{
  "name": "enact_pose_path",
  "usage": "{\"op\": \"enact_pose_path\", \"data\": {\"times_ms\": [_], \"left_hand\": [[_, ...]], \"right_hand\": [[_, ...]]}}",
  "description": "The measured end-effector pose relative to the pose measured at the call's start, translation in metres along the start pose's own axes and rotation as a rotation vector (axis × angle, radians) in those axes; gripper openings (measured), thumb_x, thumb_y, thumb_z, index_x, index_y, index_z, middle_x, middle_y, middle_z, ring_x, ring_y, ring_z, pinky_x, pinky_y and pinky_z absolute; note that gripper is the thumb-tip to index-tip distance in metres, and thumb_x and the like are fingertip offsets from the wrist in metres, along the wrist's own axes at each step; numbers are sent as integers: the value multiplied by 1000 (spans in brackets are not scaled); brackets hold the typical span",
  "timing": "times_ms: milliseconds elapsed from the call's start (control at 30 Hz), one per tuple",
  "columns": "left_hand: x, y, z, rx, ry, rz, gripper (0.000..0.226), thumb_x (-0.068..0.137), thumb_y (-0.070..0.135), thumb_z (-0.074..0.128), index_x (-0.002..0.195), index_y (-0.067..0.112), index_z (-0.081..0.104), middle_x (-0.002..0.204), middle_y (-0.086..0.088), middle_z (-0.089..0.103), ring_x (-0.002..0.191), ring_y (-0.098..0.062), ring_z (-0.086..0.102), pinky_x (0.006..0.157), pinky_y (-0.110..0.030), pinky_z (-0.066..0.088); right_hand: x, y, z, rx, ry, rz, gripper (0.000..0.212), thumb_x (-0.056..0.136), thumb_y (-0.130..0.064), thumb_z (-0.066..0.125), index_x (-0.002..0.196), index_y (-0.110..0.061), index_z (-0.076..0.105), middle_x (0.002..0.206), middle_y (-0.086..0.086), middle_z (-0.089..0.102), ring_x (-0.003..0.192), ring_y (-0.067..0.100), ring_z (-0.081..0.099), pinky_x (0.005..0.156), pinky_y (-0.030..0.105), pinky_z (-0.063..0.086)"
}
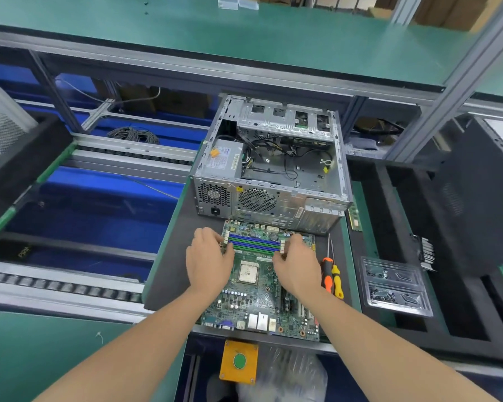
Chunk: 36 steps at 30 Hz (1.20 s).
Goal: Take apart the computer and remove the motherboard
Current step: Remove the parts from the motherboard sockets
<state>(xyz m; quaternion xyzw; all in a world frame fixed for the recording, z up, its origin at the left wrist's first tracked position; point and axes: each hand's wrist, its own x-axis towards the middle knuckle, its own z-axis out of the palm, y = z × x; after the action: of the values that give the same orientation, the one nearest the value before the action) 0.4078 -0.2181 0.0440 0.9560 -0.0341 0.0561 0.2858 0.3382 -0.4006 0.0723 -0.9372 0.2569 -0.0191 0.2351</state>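
Touching memory slots (254, 244) | left hand (208, 261), right hand (298, 264) | grip unclear (motherboard (246, 303) beside case (311, 204))

We see bright, even overhead light, soft shadows, wide-angle bending toward 3 and 9 o'clock, slight blur throughout.

A dull sheet-metal computer case (288, 204) stands behind the glossy green motherboard (253, 303); right of it, plastic-handled screwdrivers (327, 275) lie on a matt black mat (169, 271).
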Motion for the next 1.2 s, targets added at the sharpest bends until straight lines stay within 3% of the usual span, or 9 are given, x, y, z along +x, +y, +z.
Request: {"op": "enact_pose_path", "data": {"times_ms": [67,133,200,267,367,533,667,1200], "left_hand": [[-9,-2,4,-17,42,100,34,85,33,78,101,23,50,105,6,47,88,-14,50,81,-35,43],[-17,-2,12,-6,-14,240,43,86,37,75,118,26,49,127,5,46,113,-16,49,96,-37,34],[-22,-1,20,11,-118,324,54,90,39,70,137,28,45,156,2,32,142,-17,32,110,-41,26],[-23,-2,24,8,-175,339,59,95,37,64,148,28,40,167,0,19,154,-18,15,117,-46,23],[-25,-6,27,49,-189,347,54,100,39,56,151,25,40,170,-1,13,158,-19,6,121,-48,22],[-26,-9,30,58,-172,362,51,102,39,51,150,23,42,171,0,12,158,-18,4,123,-47,21],[-27,-10,30,56,-161,365,49,103,38,51,149,22,43,170,1,14,158,-18,5,124,-47,22],[-28,-7,24,95,-161,375,49,103,36,51,149,20,44,169,-4,19,158,-22,7,127,-49,12]], "right_hand": [[-11,4,1,43,-21,-96,24,92,-35,64,93,-22,43,79,-4,55,67,18,57,53,35,46],[-23,10,7,-26,-42,-243,24,87,-45,61,89,-28,45,84,-11,50,78,14,51,67,36,45],[-30,17,15,-117,-55,-347,27,83,-55,57,91,-30,50,91,-12,47,89,14,42,81,36,40],[-34,21,21,-151,-73,-368,37,79,-63,56,98,-32,52,99,-10,44,97,15,37,88,36,35],[-36,25,23,-143,-87,-366,47,75,-69,57,104,-33,53,105,-11,40,104,15,34,90,36,32],[-38,28,22,-108,-89,-371,43,79,-65,59,107,-32,54,108,-11,39,110,16,35,97,38,35],[-40,24,25,-108,-60,-322,46,80,-72,51,104,-33,55,107,-11,43,109,17,35,96,37,34],[-41,16,33,-143,10,-257,43,71,-65,53,98,-31,58,101,-11,43,101,18,37,89,38,33]]}}
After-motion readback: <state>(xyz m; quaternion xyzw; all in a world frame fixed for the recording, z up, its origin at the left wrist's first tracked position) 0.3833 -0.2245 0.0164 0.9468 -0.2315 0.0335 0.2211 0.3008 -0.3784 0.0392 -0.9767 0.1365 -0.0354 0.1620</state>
